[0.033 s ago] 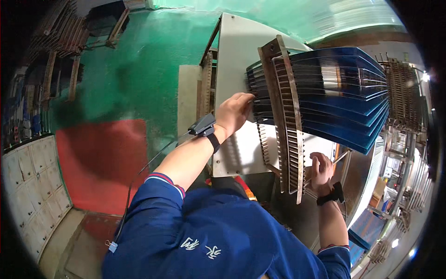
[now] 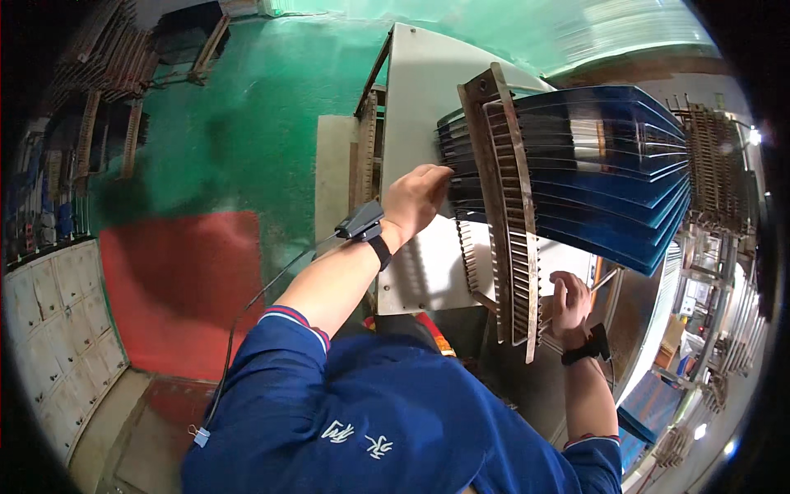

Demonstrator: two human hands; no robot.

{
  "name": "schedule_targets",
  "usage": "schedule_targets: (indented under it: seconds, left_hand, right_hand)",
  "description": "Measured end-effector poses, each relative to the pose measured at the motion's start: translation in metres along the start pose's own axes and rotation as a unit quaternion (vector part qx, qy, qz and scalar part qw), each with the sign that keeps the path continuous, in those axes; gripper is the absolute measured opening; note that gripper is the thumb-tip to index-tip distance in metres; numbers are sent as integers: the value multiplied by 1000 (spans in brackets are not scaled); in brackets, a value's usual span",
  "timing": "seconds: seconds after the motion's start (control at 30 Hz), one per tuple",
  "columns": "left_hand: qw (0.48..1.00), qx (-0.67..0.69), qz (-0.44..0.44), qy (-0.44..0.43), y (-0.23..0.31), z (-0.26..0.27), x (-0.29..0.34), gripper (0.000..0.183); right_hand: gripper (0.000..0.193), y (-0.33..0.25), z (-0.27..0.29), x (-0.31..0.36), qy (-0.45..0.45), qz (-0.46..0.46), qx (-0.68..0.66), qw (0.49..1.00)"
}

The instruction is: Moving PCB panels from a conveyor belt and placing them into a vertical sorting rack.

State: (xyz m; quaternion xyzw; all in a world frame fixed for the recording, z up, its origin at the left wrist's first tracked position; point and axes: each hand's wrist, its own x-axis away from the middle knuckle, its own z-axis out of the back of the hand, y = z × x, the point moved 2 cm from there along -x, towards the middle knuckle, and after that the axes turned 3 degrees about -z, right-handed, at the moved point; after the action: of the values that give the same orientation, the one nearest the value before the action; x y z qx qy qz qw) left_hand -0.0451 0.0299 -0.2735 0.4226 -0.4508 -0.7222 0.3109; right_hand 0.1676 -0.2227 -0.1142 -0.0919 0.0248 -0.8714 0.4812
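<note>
A slotted metal rack stands in front of me, holding several glossy dark blue panels that lie one above another, with narrow gaps between them. At their left edge is my left hand, its fingers closed on the edge of one panel; the fingertips are partly hidden there. My right hand is below the panels and right of the rack's near end. Its fingers are curled, and whatever they may hold cannot be made out. Each wrist carries a black strap.
A pale board lies under and left of the rack. Further left are a red floor patch and light cabinets. Another slotted rack stands at the panels' far right end. A cable runs along my left arm.
</note>
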Motion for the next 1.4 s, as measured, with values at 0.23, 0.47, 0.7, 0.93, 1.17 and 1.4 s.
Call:
schedule_targets:
  seconds: [0.23, 0.47, 0.7, 0.93, 1.17, 1.4]
  left_hand:
    - [994, -59, -68, -54, -14, -5, -8, 18]
    - [983, -112, -118, -84, -16, -6, -15, 24]
    - [982, -139, -119, -50, -17, -7, -18, 17]
    - [997, -31, -69, -17, -5, -1, -9, 17]
    - [983, -82, -118, -112, 2, -4, 12, 22]
    - [971, -158, -133, -122, 3, -12, 10, 14]
  right_hand:
    - [30, -2, 1, 3, 7, 24, 3, 1000]
    - [29, -7, 1, 2, 24, 34, 12, 999]
    - [28, -7, 1, 1, 28, 35, -1, 999]
    - [31, -4, 1, 2, 39, 43, 4, 998]
    - [31, -7, 1, 3, 49, 50, 5, 998]
    - [31, -8, 1, 3, 54, 47, -7, 997]
